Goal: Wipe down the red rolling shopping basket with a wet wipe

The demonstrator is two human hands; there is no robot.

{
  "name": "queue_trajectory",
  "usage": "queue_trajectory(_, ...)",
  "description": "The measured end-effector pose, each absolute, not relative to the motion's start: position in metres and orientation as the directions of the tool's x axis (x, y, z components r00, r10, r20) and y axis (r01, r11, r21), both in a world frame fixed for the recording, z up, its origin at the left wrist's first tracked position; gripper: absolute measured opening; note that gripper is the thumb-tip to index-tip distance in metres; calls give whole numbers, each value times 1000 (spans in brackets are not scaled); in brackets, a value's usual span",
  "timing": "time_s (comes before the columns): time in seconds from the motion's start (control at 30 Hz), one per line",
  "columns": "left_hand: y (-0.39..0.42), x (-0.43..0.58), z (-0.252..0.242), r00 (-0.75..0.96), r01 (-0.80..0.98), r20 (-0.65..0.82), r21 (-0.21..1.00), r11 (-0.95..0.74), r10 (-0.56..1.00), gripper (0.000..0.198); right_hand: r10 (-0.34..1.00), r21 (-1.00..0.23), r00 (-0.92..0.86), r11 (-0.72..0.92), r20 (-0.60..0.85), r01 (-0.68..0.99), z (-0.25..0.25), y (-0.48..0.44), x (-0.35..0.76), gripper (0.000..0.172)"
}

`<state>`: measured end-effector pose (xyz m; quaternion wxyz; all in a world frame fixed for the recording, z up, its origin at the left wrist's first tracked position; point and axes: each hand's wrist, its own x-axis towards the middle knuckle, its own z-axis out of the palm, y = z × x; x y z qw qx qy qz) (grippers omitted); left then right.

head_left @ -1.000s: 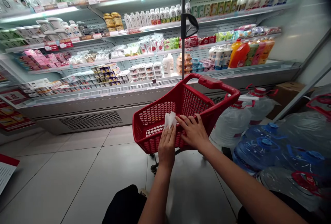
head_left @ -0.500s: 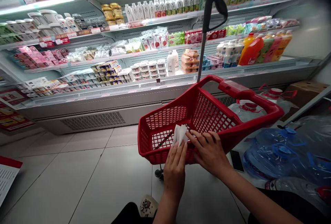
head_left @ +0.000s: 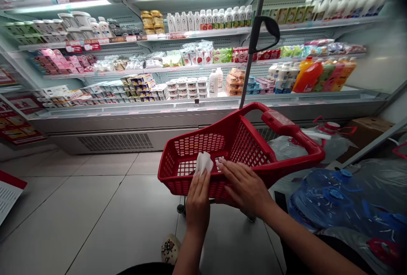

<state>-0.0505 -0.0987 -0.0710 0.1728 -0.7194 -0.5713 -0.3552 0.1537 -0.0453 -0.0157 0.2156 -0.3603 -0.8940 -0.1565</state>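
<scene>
A red plastic shopping basket point(head_left: 187, 148) on wheels stands on the tiled floor right before me, its grey pull handle point(head_left: 252, 50) rising up behind it. My left hand point(head_left: 197, 203) presses a crumpled white tissue point(head_left: 203, 162) against the basket's near rim, fingers stretched over the outer wall. My right hand point(head_left: 244, 188) lies flat on the same rim just right of the tissue, fingers spread and holding nothing.
An open chilled display case point(head_left: 190, 109) with shelves of bottles, cups and packs runs across the back. Large blue water jugs point(head_left: 321, 198) in plastic wrap lie on the floor at right, next to a cardboard box point(head_left: 365, 126). A red-edged sign point(head_left: 9, 190) lies at left.
The basket and both hands have shifted slightly left in view as my head moved. Both hands stay on the near rim, the tissue still under the left fingers.
</scene>
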Motion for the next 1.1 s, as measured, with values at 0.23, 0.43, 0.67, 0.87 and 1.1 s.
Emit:
queue_trajectory(0.23, -71, 17, -69, 142, 934, 752, 113, -338, 643, 76, 712, 109, -497, 517, 496, 849, -10, -21, 176, 72)
queue_trajectory(0.43, -66, -12, -69, 227, 938, 722, 18, -346, 654, 79, 708, 134, -512, 519, 487, 844, -15, 8, 196, 76)
queue_trajectory(0.67, -64, -58, -72, 101, 979, 709, 54, -197, 698, 80, 712, 79, -447, 486, 542, 870, -23, 40, 200, 84)
queue_trajectory(0.87, -14, 9, -73, 107, 957, 705, 119, -266, 701, 75, 624, 84, -509, 580, 593, 810, -35, 36, 177, 89)
queue_trajectory(1.1, -5, 7, -74, 247, 940, 691, 0, -342, 679, 68, 645, 3, -490, 604, 587, 797, -48, 52, 194, 63)
